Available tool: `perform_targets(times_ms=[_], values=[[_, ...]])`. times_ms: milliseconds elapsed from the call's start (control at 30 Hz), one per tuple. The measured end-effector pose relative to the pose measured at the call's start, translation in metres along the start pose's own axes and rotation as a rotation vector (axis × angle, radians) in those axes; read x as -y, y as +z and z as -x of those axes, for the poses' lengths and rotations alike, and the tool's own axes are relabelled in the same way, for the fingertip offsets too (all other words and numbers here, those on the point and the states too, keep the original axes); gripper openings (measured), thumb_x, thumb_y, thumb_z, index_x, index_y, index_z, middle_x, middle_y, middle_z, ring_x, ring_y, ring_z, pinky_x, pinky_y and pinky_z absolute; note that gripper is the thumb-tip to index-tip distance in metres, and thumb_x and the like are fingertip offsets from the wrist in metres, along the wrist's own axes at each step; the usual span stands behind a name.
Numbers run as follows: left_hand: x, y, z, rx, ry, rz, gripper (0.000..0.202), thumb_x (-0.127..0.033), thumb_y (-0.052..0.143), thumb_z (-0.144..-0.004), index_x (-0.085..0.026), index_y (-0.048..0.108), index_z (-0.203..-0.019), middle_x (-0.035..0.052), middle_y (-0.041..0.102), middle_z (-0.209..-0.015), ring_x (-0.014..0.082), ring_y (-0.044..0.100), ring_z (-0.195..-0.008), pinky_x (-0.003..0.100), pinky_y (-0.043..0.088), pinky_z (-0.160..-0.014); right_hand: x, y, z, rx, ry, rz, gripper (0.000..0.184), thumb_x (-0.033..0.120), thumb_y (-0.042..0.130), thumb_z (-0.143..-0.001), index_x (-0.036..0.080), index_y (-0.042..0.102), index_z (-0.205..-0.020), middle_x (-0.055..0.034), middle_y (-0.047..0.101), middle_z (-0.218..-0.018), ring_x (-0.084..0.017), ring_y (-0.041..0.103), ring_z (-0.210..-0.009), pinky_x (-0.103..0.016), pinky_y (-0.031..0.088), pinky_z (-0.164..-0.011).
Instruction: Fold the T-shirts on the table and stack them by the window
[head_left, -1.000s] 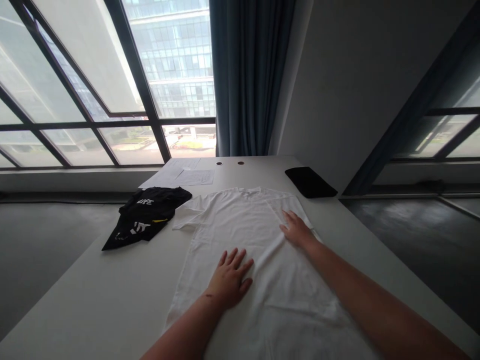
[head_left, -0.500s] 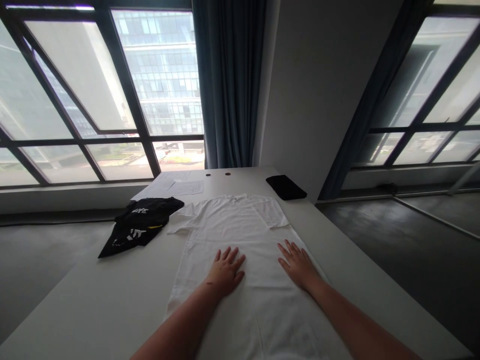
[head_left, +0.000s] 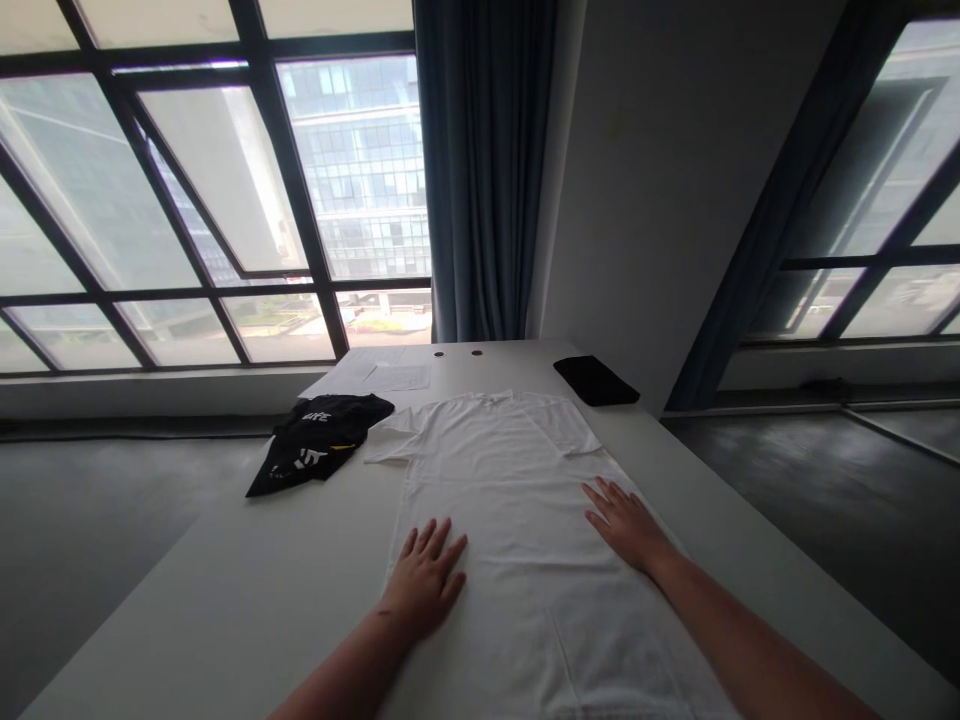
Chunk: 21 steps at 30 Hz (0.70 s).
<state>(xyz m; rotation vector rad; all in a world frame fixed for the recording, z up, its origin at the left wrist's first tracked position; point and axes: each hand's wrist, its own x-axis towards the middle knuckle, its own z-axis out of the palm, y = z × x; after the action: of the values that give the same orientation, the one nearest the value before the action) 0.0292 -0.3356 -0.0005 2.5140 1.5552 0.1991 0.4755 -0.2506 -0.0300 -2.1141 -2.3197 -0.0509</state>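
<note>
A white T-shirt lies spread out on the white table, its collar at the far end and its sleeves out to both sides. Faint creases run across its body and near its lower part. My left hand rests flat on the shirt's left side, fingers spread. Over on the right side of the shirt, below the sleeve, my right hand lies palm down with its fingers apart. Neither hand grips the cloth.
The white table extends to both sides of the shirt. A black printed garment lies crumpled at the left edge. Beyond it are paper sheets. A folded black cloth sits at the far right, near the wall.
My left hand has slid left and nearer to me across the shirt. My right hand stays on the shirt's right side. The camera view has turned slightly left.
</note>
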Motion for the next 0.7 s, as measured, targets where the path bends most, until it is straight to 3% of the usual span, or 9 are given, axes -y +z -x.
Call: perform_targets(times_ms=[133, 233, 333, 467, 700], values=[[0.023, 0.002, -0.015, -0.183, -0.080, 0.022, 0.049, -0.047, 0.050, -0.102, -0.040, 0.054, -0.150, 0.0029, 0.043, -0.165, 0.0287, 0.041, -0.150, 0.051, 0.035, -0.122, -0.001, 0.005, 0.001, -0.021, 0.005, 0.016, 0.063, 0.050, 0.033, -0.104, 0.029, 0.037, -0.163, -0.0080, 0.026, -0.172, -0.031, 0.026, -0.158, -0.053, 0.025, -0.125], [0.062, -0.008, -0.042, -0.357, -0.339, 0.005, 0.047, -0.042, 0.049, -0.102, -0.031, 0.058, -0.146, 0.0091, 0.050, -0.157, 0.0303, 0.049, -0.142, 0.050, 0.043, -0.115, -0.003, 0.010, 0.000, -0.054, 0.001, 0.013, 0.062, 0.050, 0.034, -0.104, 0.029, 0.039, -0.162, -0.0080, 0.029, -0.171, -0.031, 0.029, -0.156, -0.053, 0.028, -0.124], [0.106, -0.025, -0.073, -0.415, -0.641, 0.001, 0.052, -0.044, 0.044, -0.104, -0.026, 0.051, -0.152, 0.0152, 0.050, -0.156, 0.0318, 0.046, -0.143, 0.049, 0.041, -0.115, -0.006, 0.014, -0.001, -0.085, -0.010, -0.008, 0.062, 0.052, 0.036, -0.103, 0.028, 0.043, -0.160, -0.0090, 0.033, -0.169, -0.032, 0.033, -0.155, -0.053, 0.030, -0.123], [0.148, -0.042, -0.110, -0.339, -0.786, -0.005, 0.057, -0.045, 0.036, -0.105, -0.023, 0.048, -0.156, 0.0181, 0.048, -0.158, 0.0320, 0.043, -0.146, 0.047, 0.035, -0.118, -0.007, 0.015, -0.001, -0.114, -0.026, -0.036, 0.062, 0.052, 0.038, -0.102, 0.026, 0.048, -0.158, -0.0099, 0.037, -0.167, -0.033, 0.036, -0.153, -0.054, 0.032, -0.121], [0.179, -0.052, -0.160, -0.255, -0.816, -0.016, 0.055, -0.048, 0.033, -0.103, -0.031, 0.055, -0.150, 0.0130, 0.048, -0.160, 0.0339, 0.042, -0.147, 0.050, 0.034, -0.117, -0.009, 0.017, -0.001, -0.179, -0.053, -0.057, 0.060, 0.050, 0.040, -0.101, 0.025, 0.054, -0.154, -0.0113, 0.043, -0.164, -0.034, 0.041, -0.150, -0.055, 0.035, -0.119]])
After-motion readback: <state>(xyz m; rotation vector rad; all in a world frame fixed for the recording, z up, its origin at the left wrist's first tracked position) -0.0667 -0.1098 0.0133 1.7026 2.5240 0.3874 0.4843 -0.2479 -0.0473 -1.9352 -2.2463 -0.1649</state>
